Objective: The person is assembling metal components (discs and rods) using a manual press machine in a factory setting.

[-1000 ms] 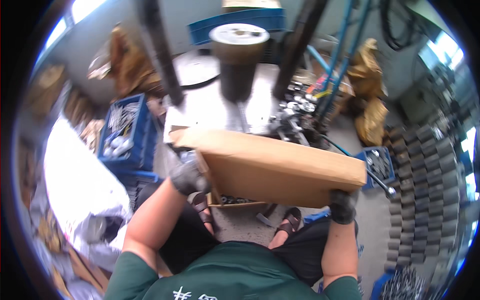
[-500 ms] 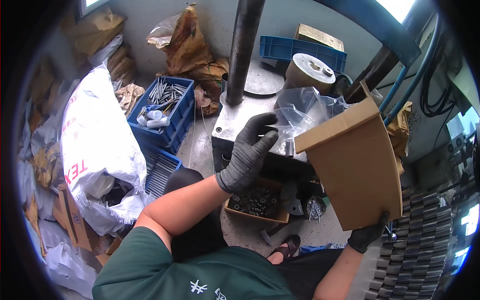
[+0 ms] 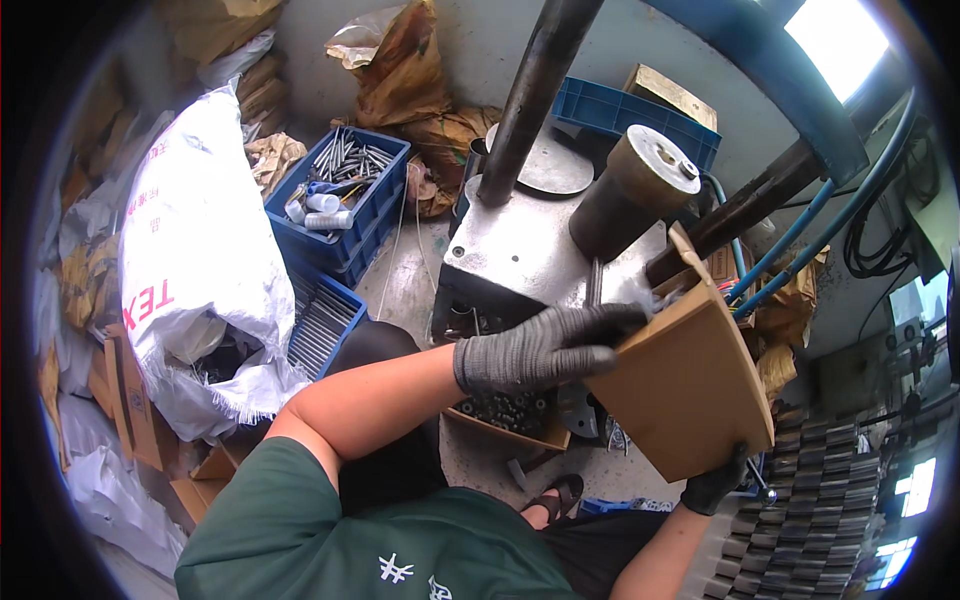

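Note:
A brown cardboard box (image 3: pixel 690 385) is tilted in front of me, its bottom toward my right hand. My right hand (image 3: pixel 716 484), in a dark glove, is closed on the box's lower edge; its fingers are partly hidden behind the cardboard. At the upper left edge of the box is my left hand (image 3: pixel 550 345), in a grey glove, fingers stretched out and thumb apart. Its fingertips reach the opening, where a bit of clear plastic bag (image 3: pixel 662 298) shows. What lies inside the box is out of sight.
A metal press table (image 3: pixel 500 245) with a dark cylinder (image 3: pixel 635 190) and posts stands ahead. Blue crates (image 3: pixel 330 235) of metal pins and a white woven sack (image 3: pixel 205 250) lie left. Below my left hand is a carton of small metal parts (image 3: pixel 505 415); stacked metal pieces (image 3: pixel 810 510) stand right.
My left hand has come down and right, from above the table to the box's opening. The plastic bag that stuck up there has mostly gone from sight. The box has shifted slightly left and down.

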